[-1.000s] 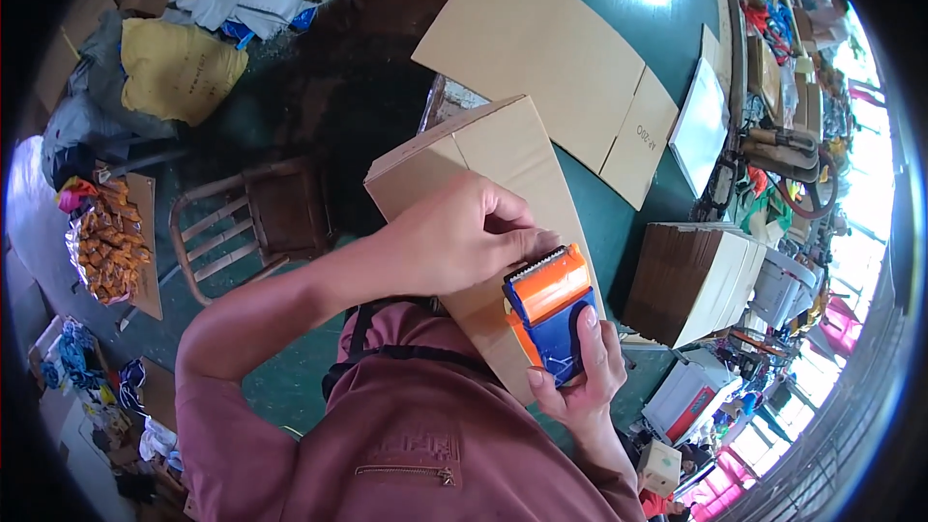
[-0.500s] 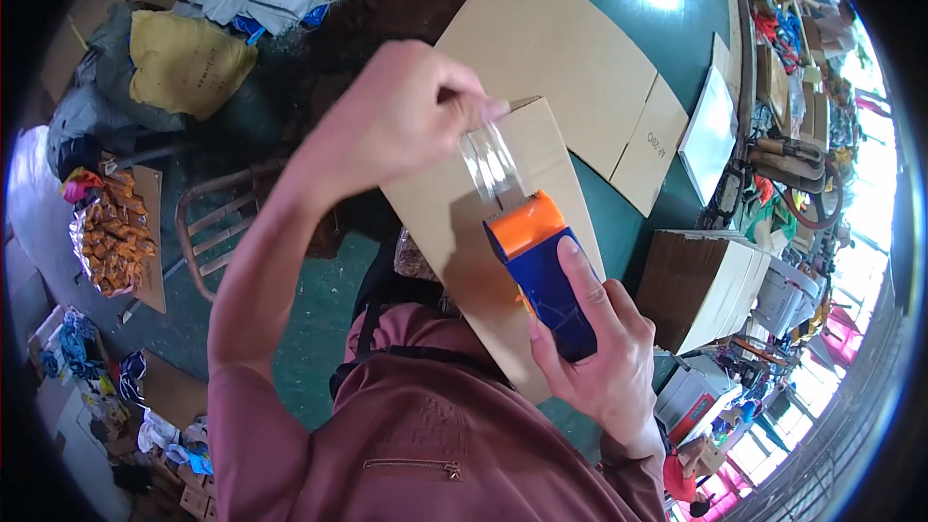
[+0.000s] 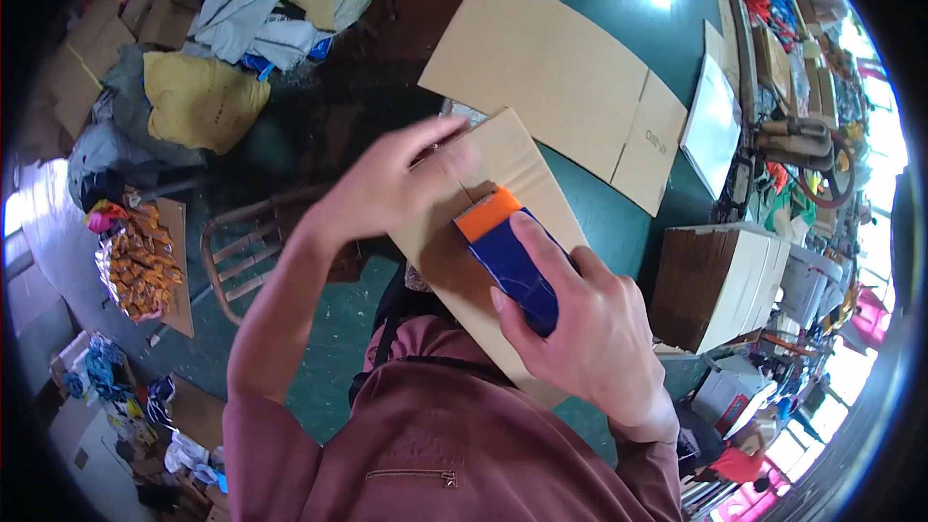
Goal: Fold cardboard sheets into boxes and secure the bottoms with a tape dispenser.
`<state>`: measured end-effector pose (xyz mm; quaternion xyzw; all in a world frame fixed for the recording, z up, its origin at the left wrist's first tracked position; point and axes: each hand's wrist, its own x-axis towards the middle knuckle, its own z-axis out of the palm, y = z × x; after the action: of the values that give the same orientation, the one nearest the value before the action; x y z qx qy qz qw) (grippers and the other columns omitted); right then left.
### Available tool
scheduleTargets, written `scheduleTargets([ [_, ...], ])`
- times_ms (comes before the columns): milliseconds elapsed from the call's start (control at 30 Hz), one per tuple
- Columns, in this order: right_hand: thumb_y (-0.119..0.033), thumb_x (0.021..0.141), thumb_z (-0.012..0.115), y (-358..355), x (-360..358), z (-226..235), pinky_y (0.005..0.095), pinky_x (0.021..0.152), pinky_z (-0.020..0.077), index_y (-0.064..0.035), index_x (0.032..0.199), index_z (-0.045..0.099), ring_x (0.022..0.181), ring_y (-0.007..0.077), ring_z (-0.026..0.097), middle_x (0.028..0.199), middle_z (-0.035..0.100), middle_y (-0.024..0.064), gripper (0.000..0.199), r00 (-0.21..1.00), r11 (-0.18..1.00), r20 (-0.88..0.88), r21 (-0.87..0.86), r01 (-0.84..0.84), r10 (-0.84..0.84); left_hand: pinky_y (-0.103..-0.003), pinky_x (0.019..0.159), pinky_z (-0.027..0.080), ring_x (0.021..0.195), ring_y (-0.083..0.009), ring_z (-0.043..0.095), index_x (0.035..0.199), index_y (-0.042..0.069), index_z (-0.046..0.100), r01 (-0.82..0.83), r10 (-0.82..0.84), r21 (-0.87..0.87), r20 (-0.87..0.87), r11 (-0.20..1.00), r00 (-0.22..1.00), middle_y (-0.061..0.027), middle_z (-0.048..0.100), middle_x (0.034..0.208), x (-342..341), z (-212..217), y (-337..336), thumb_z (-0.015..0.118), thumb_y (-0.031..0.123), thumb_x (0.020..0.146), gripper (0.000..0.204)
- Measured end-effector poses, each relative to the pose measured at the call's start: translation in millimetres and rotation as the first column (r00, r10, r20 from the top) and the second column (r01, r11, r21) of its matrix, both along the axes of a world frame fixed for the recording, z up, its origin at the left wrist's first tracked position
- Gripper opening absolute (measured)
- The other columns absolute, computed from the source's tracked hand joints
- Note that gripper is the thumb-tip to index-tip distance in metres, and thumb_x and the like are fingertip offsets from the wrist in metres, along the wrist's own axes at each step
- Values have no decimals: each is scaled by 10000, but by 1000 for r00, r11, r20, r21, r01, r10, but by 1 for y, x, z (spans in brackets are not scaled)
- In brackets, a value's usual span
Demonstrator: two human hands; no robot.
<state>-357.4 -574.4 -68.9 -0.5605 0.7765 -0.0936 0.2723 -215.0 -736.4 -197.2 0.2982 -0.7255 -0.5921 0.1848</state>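
A tall, closed cardboard box [image 3: 536, 191] stands in front of me. My right hand [image 3: 594, 338] grips a blue-and-orange tape dispenser [image 3: 517, 266], its orange end resting on or just above the box top. My left hand [image 3: 401, 179] is at the box's far left edge, blurred by motion, with its fingers stretched out toward the seam. Any tape strip between the hand and the dispenser is hard to make out.
A flat cardboard sheet [image 3: 556, 68] lies beyond the box on a green surface. To the right stands another carton [image 3: 715, 285]. A metal-framed chair [image 3: 246, 256], a yellow sack [image 3: 205, 101] and a pile of orange packets [image 3: 145, 266] are on the left.
My left hand has come down from pulling a clear tape strip to the box's left edge, its fingers opening out. The dispenser has moved slightly left, lower over the box top.
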Motion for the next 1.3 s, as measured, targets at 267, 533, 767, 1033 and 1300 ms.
scheduleTargets([
  [267,-286,826,674,137,-35,37,480,542,531,-99,1336,482,556,391,627,717,592,198,576,999,917,49,398,-35,17,-270,864,477,959,-89,577,1229,-34,599,116,-127,55,292,992,948,-67,685,1027,9,19,-5,619,278,970,406],
  [533,-244,778,731,264,7,-107,516,680,532,-111,1341,493,776,440,632,916,597,244,625,947,934,38,186,306,-318,-252,836,455,906,-75,542,1182,-37,607,194,-149,-75,398,978,905,-24,660,988,-14,12,-1,590,341,986,426],
  [767,-160,749,712,296,-48,-167,396,844,523,-28,1340,498,947,324,664,1074,637,216,642,483,581,440,116,806,-757,-257,907,432,1011,-91,542,1226,-19,590,-2,65,-138,454,990,888,-24,627,1118,32,8,14,498,352,1035,427],
  [1033,-143,772,659,294,-86,-261,364,922,477,52,1300,533,1020,329,632,1129,635,237,577,304,257,392,-168,952,-868,-246,873,433,974,-72,531,1175,-10,609,-69,94,-75,417,995,904,-12,623,1065,18,15,26,477,355,1042,410],
  [1300,-205,941,564,219,-29,-162,385,1081,364,65,1305,526,1251,319,518,1408,481,217,455,184,133,697,-128,983,-693,-261,889,440,981,-86,544,1252,-13,579,-86,116,-92,402,992,908,-26,625,1067,34,12,7,446,421,1032,504],
])
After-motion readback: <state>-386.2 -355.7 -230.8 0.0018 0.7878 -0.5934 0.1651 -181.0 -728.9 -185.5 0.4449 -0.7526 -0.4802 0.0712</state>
